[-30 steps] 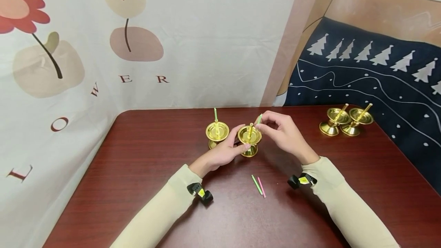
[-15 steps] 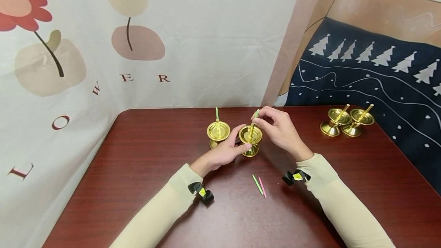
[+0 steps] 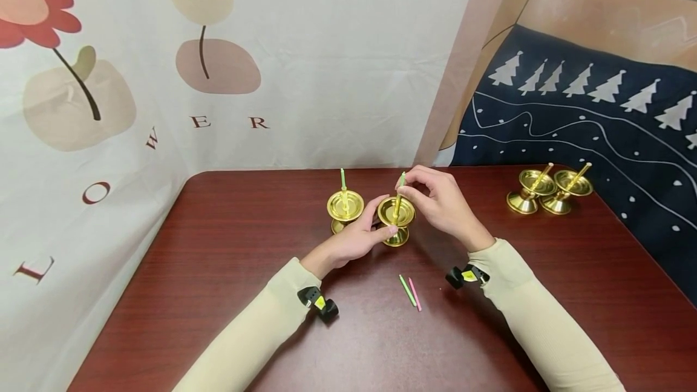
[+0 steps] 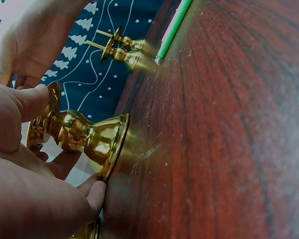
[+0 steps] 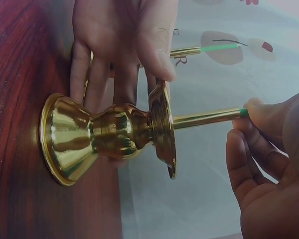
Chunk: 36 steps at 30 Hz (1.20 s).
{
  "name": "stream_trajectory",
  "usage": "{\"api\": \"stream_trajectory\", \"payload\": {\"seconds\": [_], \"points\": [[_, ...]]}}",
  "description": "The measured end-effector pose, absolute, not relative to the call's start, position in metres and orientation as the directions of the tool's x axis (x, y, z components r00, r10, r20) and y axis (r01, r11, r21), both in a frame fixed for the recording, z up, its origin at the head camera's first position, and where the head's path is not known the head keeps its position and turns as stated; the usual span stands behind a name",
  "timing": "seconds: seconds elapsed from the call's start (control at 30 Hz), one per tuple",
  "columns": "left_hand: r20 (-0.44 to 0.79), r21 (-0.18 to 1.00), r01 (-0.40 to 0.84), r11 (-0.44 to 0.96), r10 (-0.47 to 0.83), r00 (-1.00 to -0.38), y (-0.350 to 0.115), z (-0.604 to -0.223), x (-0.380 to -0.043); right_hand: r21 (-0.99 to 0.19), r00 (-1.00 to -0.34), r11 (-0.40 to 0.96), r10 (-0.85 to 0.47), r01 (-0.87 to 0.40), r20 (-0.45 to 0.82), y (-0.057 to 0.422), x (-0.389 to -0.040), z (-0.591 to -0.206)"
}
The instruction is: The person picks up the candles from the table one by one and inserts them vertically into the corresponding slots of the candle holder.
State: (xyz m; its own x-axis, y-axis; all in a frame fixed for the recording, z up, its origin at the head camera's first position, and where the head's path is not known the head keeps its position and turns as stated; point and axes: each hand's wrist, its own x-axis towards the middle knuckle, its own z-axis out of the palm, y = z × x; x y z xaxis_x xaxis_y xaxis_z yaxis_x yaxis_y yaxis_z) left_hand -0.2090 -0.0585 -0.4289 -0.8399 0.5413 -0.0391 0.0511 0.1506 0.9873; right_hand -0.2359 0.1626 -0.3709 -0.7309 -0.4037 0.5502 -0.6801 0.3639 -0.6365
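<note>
Right hand pinches green candle at tube top of brass holder — green shows just at tube mouth. Left hand grips holder's far side, thumb on dish rim; holder upright between hands. Second holder beside left hand, candle standing in it. Loose green stick, pink stick nearer person. Wall cloth — letters L, O, W, E, R readable.

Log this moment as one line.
left hand: holds golden candlestick | right hand: pinches green candle at candlestick's tube | pink candle: lies on table
</note>
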Motion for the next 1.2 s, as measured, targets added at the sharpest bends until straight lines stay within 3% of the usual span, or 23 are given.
{"api": "stream_trajectory", "payload": {"seconds": [0.23,0.73,1.2], "points": [[-0.035,0.987,0.056,0.151,0.545,-0.838,-0.058,-0.43,-0.21,-0.62,-0.72,0.37,-0.418,-0.692,0.554,0.164,-0.237,-0.373],[-0.042,0.989,0.042,0.14,0.548,-0.835,-0.057,-0.43,-0.209,-0.665,-0.78,0.413,-0.406,-0.622,0.477,0.166,-0.233,-0.378],[-0.034,0.982,0.056,0.182,0.456,-0.889,-0.052,-0.434,-0.21,-0.646,-0.798,0.483,-0.465,-0.591,0.383,0.19,-0.228,-0.39]]}}
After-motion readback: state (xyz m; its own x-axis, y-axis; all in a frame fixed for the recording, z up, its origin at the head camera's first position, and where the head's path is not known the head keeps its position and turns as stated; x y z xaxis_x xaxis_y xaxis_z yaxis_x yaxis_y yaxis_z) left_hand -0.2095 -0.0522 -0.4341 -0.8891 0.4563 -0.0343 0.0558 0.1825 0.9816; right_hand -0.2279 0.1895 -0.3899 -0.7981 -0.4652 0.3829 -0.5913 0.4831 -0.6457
